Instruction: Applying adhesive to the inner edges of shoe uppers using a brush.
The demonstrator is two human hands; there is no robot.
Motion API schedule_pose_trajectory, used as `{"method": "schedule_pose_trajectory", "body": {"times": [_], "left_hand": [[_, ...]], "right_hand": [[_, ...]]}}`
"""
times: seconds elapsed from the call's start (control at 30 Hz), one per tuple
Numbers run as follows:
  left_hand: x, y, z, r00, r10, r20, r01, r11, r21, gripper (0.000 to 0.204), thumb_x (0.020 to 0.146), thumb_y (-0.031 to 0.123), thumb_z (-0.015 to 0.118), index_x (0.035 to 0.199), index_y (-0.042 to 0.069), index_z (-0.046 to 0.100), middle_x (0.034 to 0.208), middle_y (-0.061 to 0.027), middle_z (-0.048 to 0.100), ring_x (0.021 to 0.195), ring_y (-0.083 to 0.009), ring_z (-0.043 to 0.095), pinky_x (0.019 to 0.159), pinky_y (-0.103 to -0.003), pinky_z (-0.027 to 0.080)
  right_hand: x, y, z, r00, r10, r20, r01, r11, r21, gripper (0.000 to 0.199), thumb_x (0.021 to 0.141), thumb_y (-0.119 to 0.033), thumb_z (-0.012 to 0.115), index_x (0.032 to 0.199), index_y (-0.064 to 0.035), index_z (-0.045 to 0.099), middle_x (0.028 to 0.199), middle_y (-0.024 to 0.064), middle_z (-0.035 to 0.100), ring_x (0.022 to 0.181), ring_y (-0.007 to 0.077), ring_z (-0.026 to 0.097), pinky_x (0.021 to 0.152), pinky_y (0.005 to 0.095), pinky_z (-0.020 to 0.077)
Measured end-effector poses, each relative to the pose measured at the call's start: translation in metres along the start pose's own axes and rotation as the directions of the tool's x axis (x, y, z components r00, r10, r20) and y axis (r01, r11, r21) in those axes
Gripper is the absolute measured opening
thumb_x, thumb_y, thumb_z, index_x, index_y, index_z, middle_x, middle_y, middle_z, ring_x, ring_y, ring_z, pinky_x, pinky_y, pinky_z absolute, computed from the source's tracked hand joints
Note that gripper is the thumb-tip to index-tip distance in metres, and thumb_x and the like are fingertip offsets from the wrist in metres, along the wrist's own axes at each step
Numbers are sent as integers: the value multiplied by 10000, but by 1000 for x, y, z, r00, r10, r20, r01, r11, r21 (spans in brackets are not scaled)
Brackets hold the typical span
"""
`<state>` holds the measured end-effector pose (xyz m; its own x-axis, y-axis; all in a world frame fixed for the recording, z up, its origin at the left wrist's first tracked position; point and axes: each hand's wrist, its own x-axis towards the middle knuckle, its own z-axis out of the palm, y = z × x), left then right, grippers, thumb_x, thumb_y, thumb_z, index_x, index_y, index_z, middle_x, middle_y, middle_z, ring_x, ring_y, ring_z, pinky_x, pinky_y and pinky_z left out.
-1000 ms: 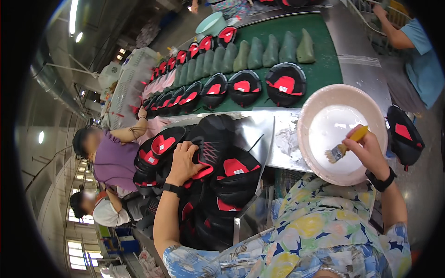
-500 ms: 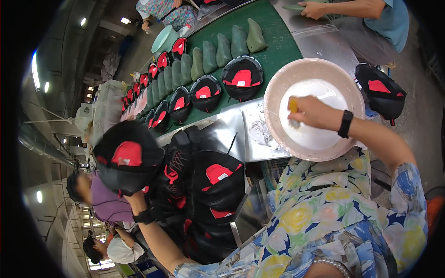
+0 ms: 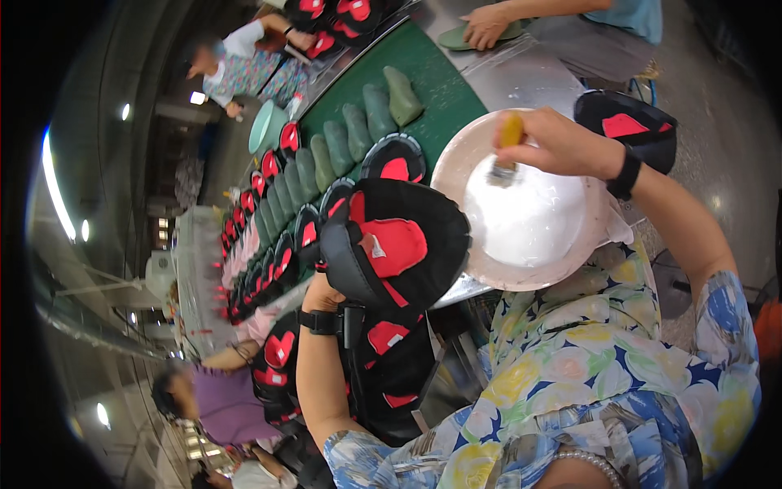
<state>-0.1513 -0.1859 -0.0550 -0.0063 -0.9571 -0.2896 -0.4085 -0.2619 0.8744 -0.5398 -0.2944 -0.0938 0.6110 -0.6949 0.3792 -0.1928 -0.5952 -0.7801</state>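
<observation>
- Head view: I see the two hands well apart, each holding something.
- The left hand (image 3: 324,295) grips a black shoe upper (image 3: 444,244) from its lower left; most of the fingers are hidden from me behind it. The upper's red lining and small white label face up at me.
- The right hand (image 3: 558,145) is closed around a yellow-handled brush (image 3: 511,130), its bristles pointing down.
- Beneath the right hand stands a pale pink basin (image 3: 456,181) of white liquid (image 3: 529,232). I can't tell whether the bristles touch the liquid.
- The held upper overlaps the basin's left edge from where I look; I can't tell if they touch.
- Just below the left hand and to its right, I see more black-and-red uppers (image 3: 387,336) heaped together.
- Ahead of both hands, a green work surface (image 3: 448,75) bears a row of green shoe lasts (image 3: 358,134).
- Just beyond the right wrist lies another upper (image 3: 656,148).
- Farther ahead of the right hand, a co-worker's hand (image 3: 487,26) touches a flat green piece (image 3: 456,38).
</observation>
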Motion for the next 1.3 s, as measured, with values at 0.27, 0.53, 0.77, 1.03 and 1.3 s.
{"method": "schedule_pose_trajectory", "body": {"times": [0.27, 0.53, 0.77, 1.03, 1.3], "left_hand": [[14, 34, 52, 994, 113, -7, -107, 924, -368, 488, 892, 155, 671, 1322, 40, 471, 1217, -88, 602, 1094, -214, 597, 980, -364, 477], [-1, 24, 93, 902, 96, -420, -284, 865, -414, 492, 884, 190, 690, 1315, 94, 473, 1214, -53, 587, 1078, -184, 577, 929, -370, 485], [6, 5, 99, 489, 640, -593, -307, 762, 570, 510, 907, 270, 661, 1329, 46, 480, 1281, -123, 553, 1131, -262, 552, 993, -365, 415], [11, 7, 79, 209, 950, -231, -376, 296, 878, 390, 824, 71, 692, 1198, 32, 591, 1040, -133, 645, 981, -253, 633, 912, -337, 473], [-20, -26, 44, 963, 195, -184, -259, 854, -452, 342, 814, 119, 685, 1147, 60, 630, 1116, -101, 630, 1079, -229, 596, 995, -383, 463]], "right_hand": [[19, -16, 0, 987, -79, -139, 75, 997, -30, 306, 860, -283, 680, 852, -12, 537, 713, 124, 646, 636, 250, 634, 603, 331, 484], [3, -16, 42, 897, 221, -382, -160, 970, 185, 385, 810, -317, 695, 801, 47, 569, 680, 193, 630, 608, 301, 629, 584, 371, 483], [-10, -37, 64, 858, 457, -234, -308, 822, 479, 361, 819, -290, 686, 831, 63, 610, 689, 147, 657, 613, 187, 653, 545, 300, 505], [-16, -54, 61, 914, 368, -172, -162, 719, 676, 296, 848, -239, 701, 922, 29, 600, 797, 92, 669, 683, 129, 639, 572, 255, 504], [-17, -49, 34, 937, -17, -350, 123, 951, 283, 168, 853, -166, 701, 921, -39, 614, 844, 62, 663, 782, 198, 644, 716, 290, 483]]}}
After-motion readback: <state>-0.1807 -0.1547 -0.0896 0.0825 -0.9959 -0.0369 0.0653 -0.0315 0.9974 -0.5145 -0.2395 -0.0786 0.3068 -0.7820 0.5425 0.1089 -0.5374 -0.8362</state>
